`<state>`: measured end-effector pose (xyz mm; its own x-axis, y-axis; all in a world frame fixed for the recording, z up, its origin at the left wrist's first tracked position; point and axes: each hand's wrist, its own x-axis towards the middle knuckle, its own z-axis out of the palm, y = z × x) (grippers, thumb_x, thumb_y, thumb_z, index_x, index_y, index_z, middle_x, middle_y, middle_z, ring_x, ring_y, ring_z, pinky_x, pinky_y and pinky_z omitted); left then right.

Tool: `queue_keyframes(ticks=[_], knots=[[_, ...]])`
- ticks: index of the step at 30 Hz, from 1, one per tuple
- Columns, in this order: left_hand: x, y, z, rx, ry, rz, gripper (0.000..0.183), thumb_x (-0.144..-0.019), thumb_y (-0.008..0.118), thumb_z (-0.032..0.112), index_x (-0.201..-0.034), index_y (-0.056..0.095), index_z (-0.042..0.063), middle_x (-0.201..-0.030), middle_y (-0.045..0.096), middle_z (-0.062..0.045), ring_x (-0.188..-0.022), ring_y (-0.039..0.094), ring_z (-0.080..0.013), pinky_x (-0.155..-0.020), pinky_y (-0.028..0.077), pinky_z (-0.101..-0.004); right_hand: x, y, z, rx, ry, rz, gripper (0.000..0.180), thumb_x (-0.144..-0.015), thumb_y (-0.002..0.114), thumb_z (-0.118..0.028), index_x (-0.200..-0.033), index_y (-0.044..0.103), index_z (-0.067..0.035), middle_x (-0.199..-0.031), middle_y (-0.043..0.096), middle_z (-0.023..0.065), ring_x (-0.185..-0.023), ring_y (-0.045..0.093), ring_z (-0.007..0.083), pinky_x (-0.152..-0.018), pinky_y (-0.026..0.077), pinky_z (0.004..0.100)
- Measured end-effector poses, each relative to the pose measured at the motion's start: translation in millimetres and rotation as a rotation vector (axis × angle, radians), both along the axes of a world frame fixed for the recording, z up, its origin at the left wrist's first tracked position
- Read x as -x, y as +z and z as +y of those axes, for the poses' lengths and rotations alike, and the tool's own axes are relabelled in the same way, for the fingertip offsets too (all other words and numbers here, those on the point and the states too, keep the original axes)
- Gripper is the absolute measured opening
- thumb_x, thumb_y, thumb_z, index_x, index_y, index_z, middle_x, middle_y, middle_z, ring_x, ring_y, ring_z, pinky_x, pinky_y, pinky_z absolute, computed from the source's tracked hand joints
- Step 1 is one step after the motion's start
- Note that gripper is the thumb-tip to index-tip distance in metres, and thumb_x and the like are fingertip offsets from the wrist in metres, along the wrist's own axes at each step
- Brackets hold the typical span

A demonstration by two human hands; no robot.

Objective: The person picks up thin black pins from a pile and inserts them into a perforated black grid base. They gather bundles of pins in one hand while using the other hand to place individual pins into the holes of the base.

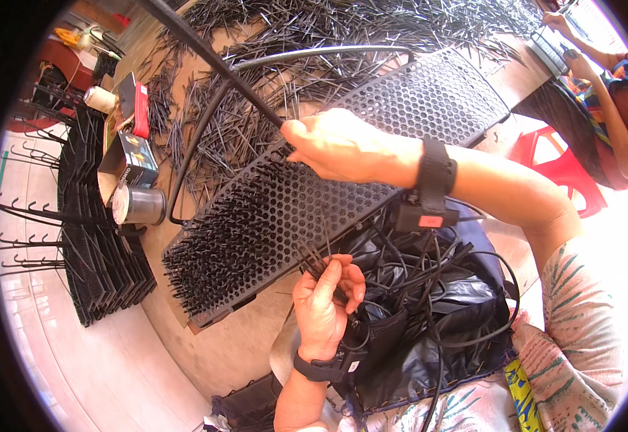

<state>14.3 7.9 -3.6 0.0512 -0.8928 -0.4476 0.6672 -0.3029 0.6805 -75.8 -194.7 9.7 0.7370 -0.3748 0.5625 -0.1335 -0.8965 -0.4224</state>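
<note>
My left hand [325, 297] holds a bundle of thin dark strips [314, 262] upright beside the near edge of a long black perforated panel [346, 200]. Over the middle of the panel is my right hand [335, 143], fingers bent down; what its fingertips hold is hidden. A thick dark rod [217, 59] runs from the top of the view to that hand; whether they touch is unclear. Short black strips [222, 243] stand densely in the holes at the panel's left end, while its right end shows bare holes. Both wrists wear black straps with small devices.
Loose dark strips [281, 27] lie piled behind the panel. At left are stacked black hooked panels [98, 227], a wire spool [138, 204], a box [130, 159] and a thread cone [99, 99]. Black cables [427, 286] cover my lap. A person [616, 108] sits near a red stool [562, 167].
</note>
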Motion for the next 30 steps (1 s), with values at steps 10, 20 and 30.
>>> queue_keyframes(ticks=[10,20,30], knots=[[1,3,0,0.055,-0.024,0.044,0.019,-0.088,0.048,0.017,-0.094,0.056,0.0,-0.072,0.059,-0.01,-0.053,0.053,-0.0154,-0.04,0.035,-0.0202,28,18,57,-0.77,0.048,-0.032,0.013,-0.078,0.06,-0.009,-0.082,0.056,0.003,-0.063,0.059,0.0112,-0.052,0.057,0.0135,-0.046,0.044,0.0243],[6,3,-3,-0.06,0.15,0.18,0.02,-0.087,0.045,0.011,-0.101,0.052,-0.003,-0.092,0.058,-0.015,-0.077,0.058,-0.0216,-0.059,0.049,-0.0286,23,15,14,-0.328,-0.238,-0.372,0.007,-0.079,0.058,-0.006,-0.084,0.056,-0.001,-0.061,0.058,0.0017,-0.052,0.054,0.0051,-0.046,0.043,0.0185],[5,0,3,-0.014,0.049,0.228,0.021,-0.089,0.045,0.016,-0.097,0.053,-0.002,-0.094,0.058,-0.015,-0.084,0.058,-0.0234,-0.076,0.05,-0.0383,6,12,9,-0.104,-0.192,-0.421,0.009,-0.078,0.059,-0.005,-0.085,0.056,-0.001,-0.066,0.06,0.008,-0.055,0.06,0.0134,-0.048,0.045,0.0223]])
